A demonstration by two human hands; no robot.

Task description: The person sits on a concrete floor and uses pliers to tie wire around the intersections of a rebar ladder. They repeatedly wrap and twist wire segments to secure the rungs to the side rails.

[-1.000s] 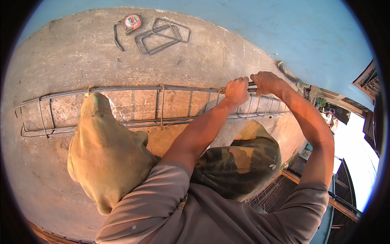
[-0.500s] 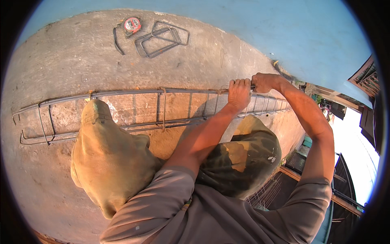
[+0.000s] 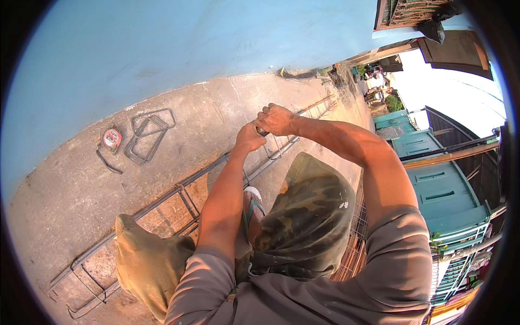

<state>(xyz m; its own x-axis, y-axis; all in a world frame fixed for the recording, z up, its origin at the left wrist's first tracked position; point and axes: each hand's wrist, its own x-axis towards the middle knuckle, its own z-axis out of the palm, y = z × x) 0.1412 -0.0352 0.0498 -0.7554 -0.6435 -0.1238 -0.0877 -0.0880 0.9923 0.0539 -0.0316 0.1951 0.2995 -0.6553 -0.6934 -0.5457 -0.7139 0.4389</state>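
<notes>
1. Steel-bar cage (image 3: 177, 189) lies slantwise on the concrete floor (image 3: 70, 216), lower left to upper right; both hands are at its far long bar, beyond the knees.
2. Right hand (image 3: 275, 119): fingers curled round a dark piece (image 3: 262, 131), only its end showing. Left hand (image 3: 251, 136): fingers bent, close beside the right; cannot tell what they grip.
3. Main risk, as judged: a slip. Dark piece turning under force could send knuckles into steel or into each other.
4. Pinching possible: hands sit close, little room between bar and fingers.
5. Cage could rock if pulled sideways; no clamp seen near the hands.
6. Sandaled foot (image 3: 253, 206) near the cage; a dropped piece or shifting bar could strike it.
7. Rectangular loops (image 3: 155, 145) and tape measure (image 3: 112, 138) well apart; snagging unlikely.
</notes>
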